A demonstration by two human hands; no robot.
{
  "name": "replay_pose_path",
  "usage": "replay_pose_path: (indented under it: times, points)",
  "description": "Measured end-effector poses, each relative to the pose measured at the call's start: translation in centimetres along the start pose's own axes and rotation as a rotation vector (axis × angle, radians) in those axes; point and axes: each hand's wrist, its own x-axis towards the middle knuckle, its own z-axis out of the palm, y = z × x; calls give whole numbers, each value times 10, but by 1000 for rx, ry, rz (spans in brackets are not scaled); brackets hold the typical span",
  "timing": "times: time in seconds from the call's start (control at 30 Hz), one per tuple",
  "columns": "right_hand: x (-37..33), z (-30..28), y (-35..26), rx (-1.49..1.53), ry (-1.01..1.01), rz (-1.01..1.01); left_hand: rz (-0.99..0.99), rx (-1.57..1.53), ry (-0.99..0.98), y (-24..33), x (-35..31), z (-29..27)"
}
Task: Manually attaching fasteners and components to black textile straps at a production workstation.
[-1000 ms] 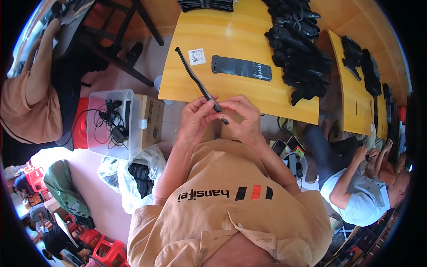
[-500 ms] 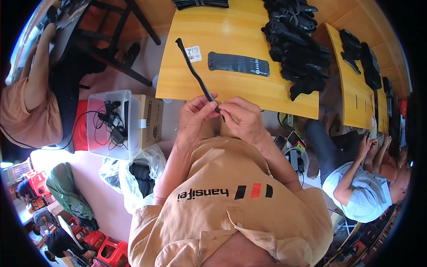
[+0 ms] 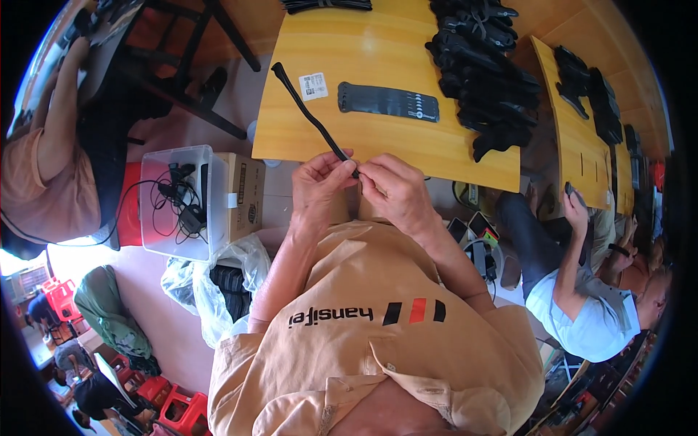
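A long narrow black strap (image 3: 311, 118) slants up and left over the near edge of the yellow table, its lower end between my two hands. My left hand (image 3: 318, 187) pinches it near that end with thumb and fingers. Right beside, my right hand (image 3: 396, 195) holds the end of the strap in its fingertips, partly hiding it. Beyond my hands on the table lie a flat black strip of material (image 3: 389, 102) with pale printing along one end, and a small white printed label (image 3: 314, 86).
A heap of black bundled straps (image 3: 483, 83) covers the table's right side. A clear plastic bin (image 3: 163, 218) of cables and a cardboard box (image 3: 246, 196) stand left, above a plastic bag (image 3: 189, 291). A co-worker in light blue (image 3: 582, 320) sits at right, another person (image 3: 51, 189) at left.
The strap's upper end has swung a little to the left, away from the label. My hands have barely moved. The co-worker at right has raised a hand holding something dark.
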Motion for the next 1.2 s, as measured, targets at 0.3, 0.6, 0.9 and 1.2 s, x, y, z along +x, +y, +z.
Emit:
replay_pose_path:
  times: [0.3,0.6,0.9,1.2]
  points:
    - [1,8,13,311,13,250,-33,13,-5,-1,5,1]
    - [5,12,12,175,-27,150,-16,48,-9,-2,6,-5]
    - [0,24,12,167,-54,158,-38,720,34,9,1,-15]
    - [1,35,14,217,-109,181,11,564,-107,9,-3,-25]
